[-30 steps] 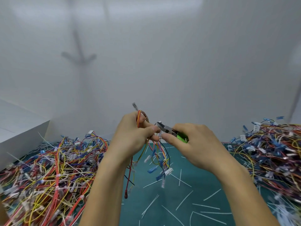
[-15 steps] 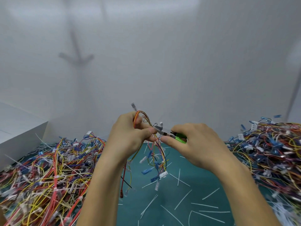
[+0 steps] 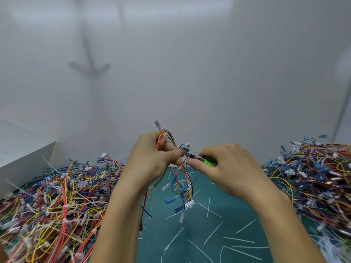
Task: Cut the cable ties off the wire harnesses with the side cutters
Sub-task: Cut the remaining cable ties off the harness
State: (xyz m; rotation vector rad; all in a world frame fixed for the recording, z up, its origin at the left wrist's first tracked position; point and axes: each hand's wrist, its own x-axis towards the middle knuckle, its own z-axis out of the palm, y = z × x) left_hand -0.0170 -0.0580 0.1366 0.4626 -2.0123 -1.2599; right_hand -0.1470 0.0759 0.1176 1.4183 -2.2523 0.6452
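The left hand (image 3: 152,158) grips a wire harness (image 3: 182,179) above the counter, fingers closed around its upper loop, while the loose wires and their blue and white connectors hang down toward the green mat (image 3: 218,215). The right hand (image 3: 228,168) is wrapped around the green handles of the side cutters (image 3: 199,157), whose metal tip points left and meets the harness just beside the left thumb; whether the blades are closed on a tie cannot be told. Cut cable ties (image 3: 212,234) lie scattered on the mat near the person. A tangled pile of harnesses (image 3: 57,196) fills the left side, and another pile (image 3: 313,177) the right. A white box (image 3: 22,154) stands at far left.
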